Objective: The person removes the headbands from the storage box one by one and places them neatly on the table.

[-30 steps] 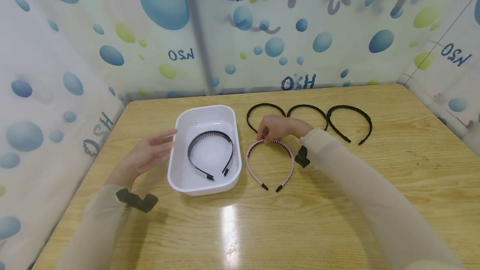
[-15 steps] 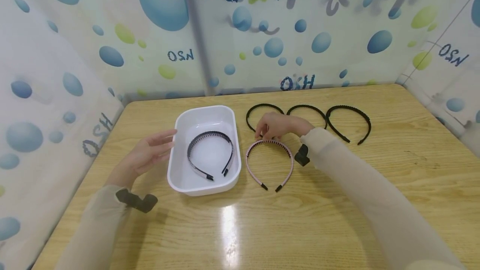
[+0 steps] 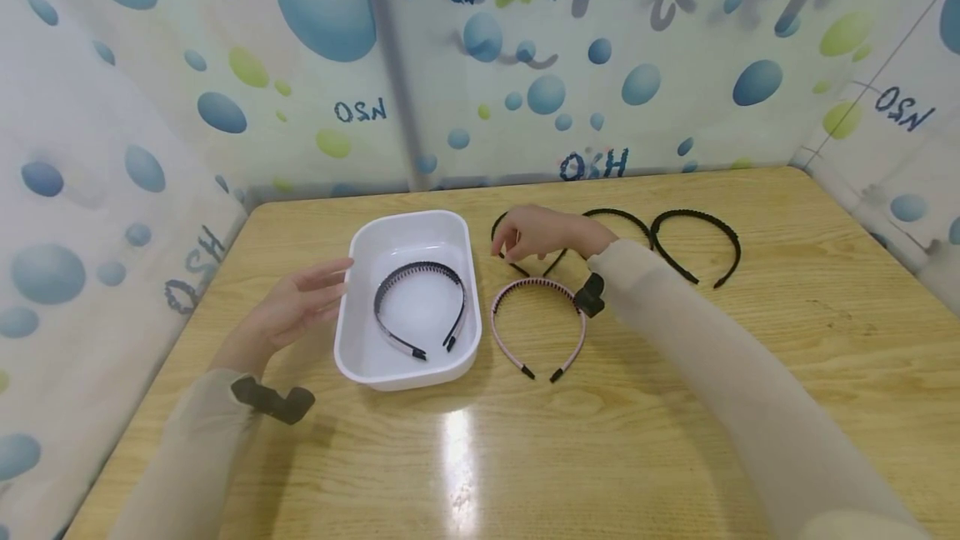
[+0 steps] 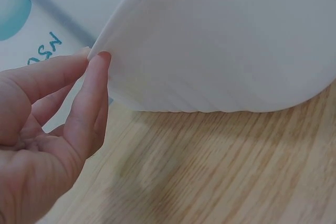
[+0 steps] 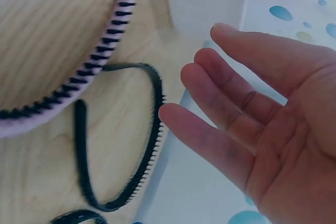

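My left hand (image 3: 303, 304) rests its fairly straight fingertips on the left rim and outer wall of a white plastic basin (image 3: 348, 357); the left wrist view shows the fingers (image 4: 84, 106) right at that wall (image 4: 210, 40). Inside the basin lies a dark toothed headband (image 3: 378, 311) with greyish ends. Over the leftmost black headband (image 3: 555, 262) hovers my right hand (image 3: 542, 232), partly covering it. In the right wrist view its fingers (image 5: 210, 145) are spread loosely, holding nothing, beside that black headband (image 5: 156, 98). A pink headband with black teeth (image 3: 495, 327) lies just nearer, on the table.
Two more black headbands, the middle one (image 3: 626, 213) and the right one (image 3: 720, 225), lie along the back of the wooden table (image 3: 600, 457). A wall covering with blue and green dots (image 3: 525, 140) stands close behind the table.
My right hand has let go of the pink headband, which stays by the basin, and has moved back and slightly left over the leftmost black headband. The left hand has stayed at the basin.
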Demonstrator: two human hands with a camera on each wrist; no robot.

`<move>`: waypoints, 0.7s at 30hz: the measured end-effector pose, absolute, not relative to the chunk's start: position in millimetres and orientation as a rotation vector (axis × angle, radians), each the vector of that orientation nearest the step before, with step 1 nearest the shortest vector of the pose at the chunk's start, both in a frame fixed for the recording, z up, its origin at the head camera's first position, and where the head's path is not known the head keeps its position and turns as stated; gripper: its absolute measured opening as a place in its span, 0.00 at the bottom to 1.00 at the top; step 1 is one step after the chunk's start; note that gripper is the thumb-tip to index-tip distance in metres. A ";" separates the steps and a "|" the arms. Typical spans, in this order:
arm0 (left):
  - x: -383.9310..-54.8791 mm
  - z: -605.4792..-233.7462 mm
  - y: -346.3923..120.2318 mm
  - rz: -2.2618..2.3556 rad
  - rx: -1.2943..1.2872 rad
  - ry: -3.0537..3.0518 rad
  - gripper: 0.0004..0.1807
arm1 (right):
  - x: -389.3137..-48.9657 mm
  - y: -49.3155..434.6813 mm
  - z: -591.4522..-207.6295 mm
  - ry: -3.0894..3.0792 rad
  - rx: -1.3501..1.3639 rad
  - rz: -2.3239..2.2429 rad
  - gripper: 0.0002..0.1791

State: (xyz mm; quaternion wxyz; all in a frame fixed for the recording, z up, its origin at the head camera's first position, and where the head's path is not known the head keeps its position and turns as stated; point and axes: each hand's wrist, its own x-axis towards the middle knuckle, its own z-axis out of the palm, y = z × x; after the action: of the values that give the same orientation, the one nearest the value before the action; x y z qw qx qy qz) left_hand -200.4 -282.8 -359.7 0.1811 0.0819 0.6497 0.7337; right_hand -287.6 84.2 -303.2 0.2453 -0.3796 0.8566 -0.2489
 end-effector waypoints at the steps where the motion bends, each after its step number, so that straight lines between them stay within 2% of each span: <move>1: -200.6 -359.8 -283.1 2.070 0.225 1.839 0.20 | -287.7 82.0 -301.7 2.338 -1.040 -0.680 0.13; 21: -199.7 -357.6 -282.1 2.067 0.188 1.836 0.19 | -283.4 23.0 -272.4 2.386 -1.115 -0.594 0.11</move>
State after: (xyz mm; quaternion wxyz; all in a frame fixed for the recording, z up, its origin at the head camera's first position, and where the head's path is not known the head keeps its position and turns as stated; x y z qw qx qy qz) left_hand -199.7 -282.1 -357.6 0.1843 0.0669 0.6512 0.7331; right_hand -283.4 23.0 -272.4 0.2190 -0.4029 0.8623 -0.2147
